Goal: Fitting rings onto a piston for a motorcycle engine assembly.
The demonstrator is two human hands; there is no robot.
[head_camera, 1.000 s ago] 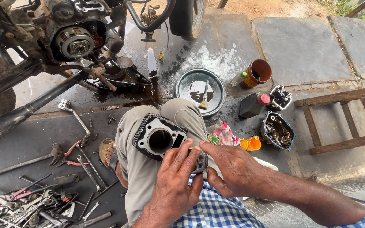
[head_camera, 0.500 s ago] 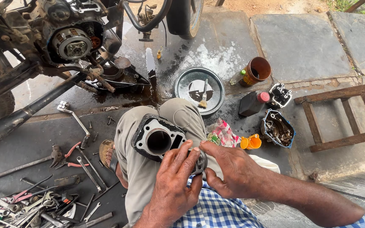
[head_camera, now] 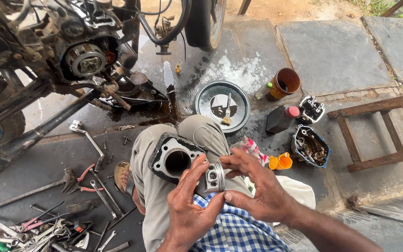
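Holding a small silvery metal piston (head_camera: 214,178) at lower centre of the frame, both hands work close together: the left hand (head_camera: 188,207) curls around it from below with thumb and fingers closed on its skirt, and the right hand (head_camera: 257,189) pinches its right side with loosely bent fingers. Doing this well probably means a steady, even grip, the ringed crown kept clean and square. The piston sits between the two hands, just right of the black finned metal engine cylinder (head_camera: 174,158) resting on the knee. Beyond lie an orange cap (head_camera: 281,162), a round grey metal pan (head_camera: 222,105) holding a brush, and, at upper left, the stripped motorcycle engine (head_camera: 86,58).
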